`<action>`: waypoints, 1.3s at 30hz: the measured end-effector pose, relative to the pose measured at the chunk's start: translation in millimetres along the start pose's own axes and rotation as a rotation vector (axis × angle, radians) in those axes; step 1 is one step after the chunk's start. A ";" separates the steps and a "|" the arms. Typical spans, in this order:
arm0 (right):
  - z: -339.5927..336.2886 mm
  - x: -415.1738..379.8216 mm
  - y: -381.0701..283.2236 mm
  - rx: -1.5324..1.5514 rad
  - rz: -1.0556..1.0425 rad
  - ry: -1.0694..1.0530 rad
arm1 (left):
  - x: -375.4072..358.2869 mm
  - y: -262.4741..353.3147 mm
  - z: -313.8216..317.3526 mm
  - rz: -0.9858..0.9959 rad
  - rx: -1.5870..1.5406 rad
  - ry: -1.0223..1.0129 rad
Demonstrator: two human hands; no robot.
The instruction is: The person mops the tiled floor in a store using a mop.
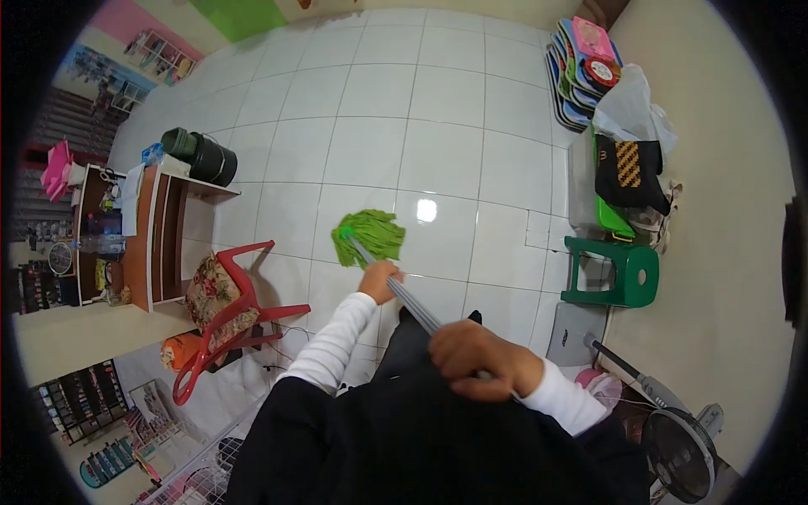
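A mop with a grey handle (413, 304) slants from my body down to the floor. Its bright green head (376, 233) lies spread on the white tiles in front of me. My left hand (380, 281) is wrapped round the lower part of the handle, not far above the mop head. Higher up, close to my chest, my right hand (482, 358) grips the upper end of the handle. Both hands are closed on it. The fingers' undersides are partly hidden.
White floor tiles (446, 160) stretch ahead. A red chair (244, 295) and a desk (151, 227) with a black bin (213, 160) stand left. On the right are a green stool (627, 274), a storage box (582, 181), stacked folding tables (581, 76) and a fan (680, 454).
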State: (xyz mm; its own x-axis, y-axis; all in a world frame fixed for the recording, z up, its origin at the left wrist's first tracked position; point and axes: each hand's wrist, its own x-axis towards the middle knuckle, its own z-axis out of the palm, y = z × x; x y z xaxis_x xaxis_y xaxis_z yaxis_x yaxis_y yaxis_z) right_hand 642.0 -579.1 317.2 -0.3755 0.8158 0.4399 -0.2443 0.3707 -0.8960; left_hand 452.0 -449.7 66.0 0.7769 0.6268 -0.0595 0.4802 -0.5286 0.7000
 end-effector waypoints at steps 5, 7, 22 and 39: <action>25.0 32.3 77.1 -0.095 0.041 0.095 | -1.5 -81.2 -43.1 -0.201 0.320 -0.044; 28.8 23.8 83.2 -0.083 0.028 0.217 | 7.5 -87.4 -48.0 -0.231 0.418 -0.164; -79.5 -42.1 -159.9 -0.347 0.414 0.311 | 138.0 200.9 148.0 0.465 -0.432 -0.278; -154.3 -118.1 -175.7 -0.114 0.148 0.095 | 186.1 274.6 205.2 0.449 -0.301 -0.538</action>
State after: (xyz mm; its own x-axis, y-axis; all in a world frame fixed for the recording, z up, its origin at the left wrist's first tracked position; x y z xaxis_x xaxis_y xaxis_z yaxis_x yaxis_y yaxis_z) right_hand 867.3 -672.0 413.4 -0.3126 0.9014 0.2997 -0.0881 0.2866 -0.9540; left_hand 812.0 -595.7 101.2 0.9998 -0.0176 -0.0080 -0.0005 -0.4397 0.8981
